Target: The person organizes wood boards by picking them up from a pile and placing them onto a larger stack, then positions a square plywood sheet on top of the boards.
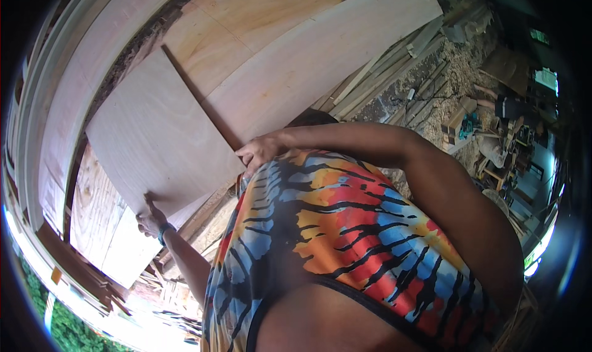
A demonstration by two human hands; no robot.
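A rectangular plywood panel (162,134) lies at a slant before me, over larger plywood sheets. My left hand (153,220), with a dark band at the wrist, grips its lower edge, thumb on the top face and the fingers partly hidden. At the panel's near right corner, my right hand (261,154) holds the edge with bent fingers, close against my patterned shirt. Under and beyond the panel is a long pale plywood sheet (305,69). A yellower plywood sheet (222,19) with thin straight lines on it adjoins that one.
Long boards (88,74) run along the left. Wood strips (365,83) lie to the right, with wood shavings (458,56) and a black cable (407,109) on the ground. Farther right are a teal power tool (468,125), timber blocks (455,116) and another person (508,106).
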